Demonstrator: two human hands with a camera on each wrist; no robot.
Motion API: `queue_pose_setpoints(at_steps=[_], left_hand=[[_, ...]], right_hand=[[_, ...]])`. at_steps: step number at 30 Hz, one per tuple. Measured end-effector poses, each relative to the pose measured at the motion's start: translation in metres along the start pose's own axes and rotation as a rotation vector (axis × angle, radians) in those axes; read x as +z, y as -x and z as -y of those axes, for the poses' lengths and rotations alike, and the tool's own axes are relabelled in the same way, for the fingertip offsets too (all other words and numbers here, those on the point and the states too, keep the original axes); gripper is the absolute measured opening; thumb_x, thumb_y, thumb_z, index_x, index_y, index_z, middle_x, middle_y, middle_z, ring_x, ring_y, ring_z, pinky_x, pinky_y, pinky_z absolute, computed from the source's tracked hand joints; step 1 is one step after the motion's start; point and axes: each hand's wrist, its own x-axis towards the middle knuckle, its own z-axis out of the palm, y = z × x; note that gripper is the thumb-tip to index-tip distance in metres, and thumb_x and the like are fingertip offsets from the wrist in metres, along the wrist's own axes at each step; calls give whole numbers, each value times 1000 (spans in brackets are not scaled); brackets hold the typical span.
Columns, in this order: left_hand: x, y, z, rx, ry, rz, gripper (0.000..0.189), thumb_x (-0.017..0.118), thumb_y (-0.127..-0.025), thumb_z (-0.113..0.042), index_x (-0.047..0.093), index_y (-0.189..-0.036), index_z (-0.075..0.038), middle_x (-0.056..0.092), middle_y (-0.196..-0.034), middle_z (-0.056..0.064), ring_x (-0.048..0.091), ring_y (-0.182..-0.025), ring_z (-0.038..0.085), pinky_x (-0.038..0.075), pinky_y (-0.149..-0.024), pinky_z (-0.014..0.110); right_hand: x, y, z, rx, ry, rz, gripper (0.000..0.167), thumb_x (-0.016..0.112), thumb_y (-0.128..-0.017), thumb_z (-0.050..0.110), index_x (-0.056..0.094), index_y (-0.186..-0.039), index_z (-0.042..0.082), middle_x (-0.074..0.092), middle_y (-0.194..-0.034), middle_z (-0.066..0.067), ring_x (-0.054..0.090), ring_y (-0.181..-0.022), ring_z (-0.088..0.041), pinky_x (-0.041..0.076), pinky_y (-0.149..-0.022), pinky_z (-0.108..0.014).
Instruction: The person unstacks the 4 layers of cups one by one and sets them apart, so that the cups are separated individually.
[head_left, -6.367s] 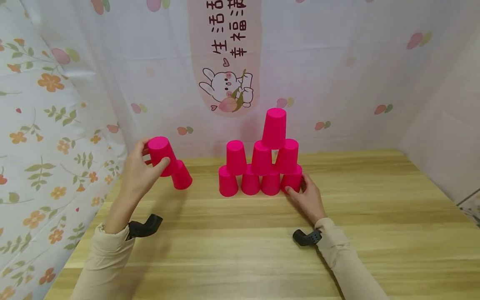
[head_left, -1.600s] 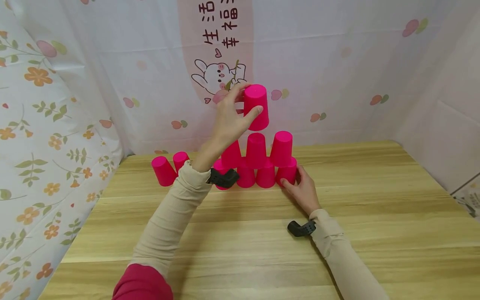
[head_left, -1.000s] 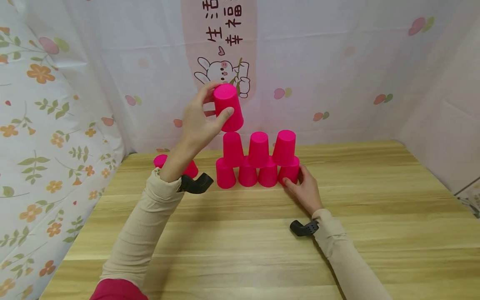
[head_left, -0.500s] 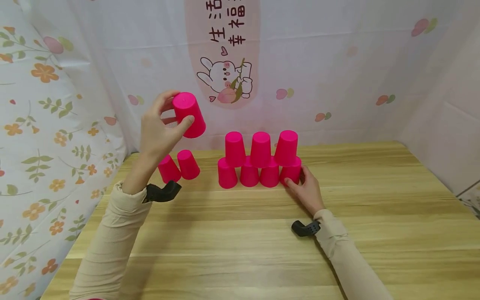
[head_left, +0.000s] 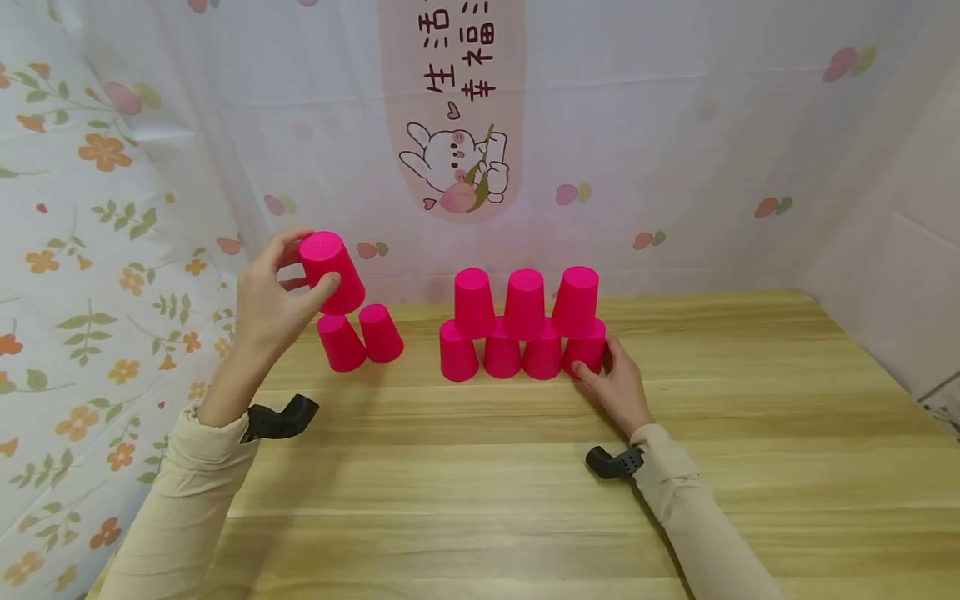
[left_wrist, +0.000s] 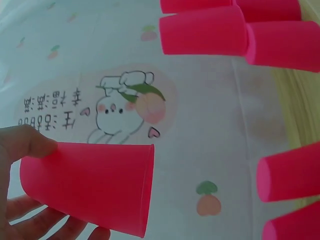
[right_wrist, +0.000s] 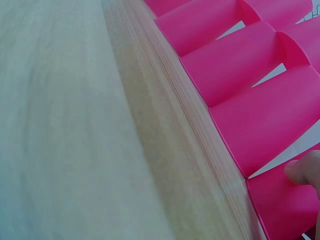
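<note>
My left hand (head_left: 273,300) grips an upside-down pink cup (head_left: 337,287), thumb on the near side and fingers behind. In the left wrist view that cup (left_wrist: 95,185) is apart from two pink cups below it. Those two, a left one (head_left: 342,343) and a right one (head_left: 382,335), stand mouth down side by side on the table. To the right, several pink cups form two tiers: an upper row (head_left: 525,304) of three rests on a longer bottom row (head_left: 501,354). My right hand (head_left: 618,387) holds the rightmost bottom cup (head_left: 583,346), its thumb (right_wrist: 297,172) against the wall.
The wooden table (head_left: 465,492) extends in front of the cups. A white printed cloth (head_left: 675,150) hangs behind it, and a floral cloth (head_left: 112,275) hangs on the left. Each wrist wears a black camera mount (head_left: 283,418).
The single cup atop the two tiers has been lifted off by my left hand, carried left and lowered over the left pair. That pair was formed earlier. My right hand stays put.
</note>
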Motion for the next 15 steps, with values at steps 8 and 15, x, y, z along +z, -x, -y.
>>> queue_pose_setpoints(at_steps=[8,15], left_hand=[[-13,15,24,-49,-27,-27,48,71,-80,-13,54,-124,-2,62,-106,14,55,-92,5,46,-67,8],[-22,20,43,-85,-98,-65,48,72,-80,-15,54,-123,-1,62,-104,15,54,-89,3,43,-65,4]], right_hand=[[2,-1,1,-3,12,0,53,68,-84,13,42,-128,-2,53,-122,-19,52,-114,-33,42,-95,-42],[-1,0,0,7,27,-2,53,68,-84,14,43,-128,-1,53,-122,-19,52,-113,-33,42,-94,-43]])
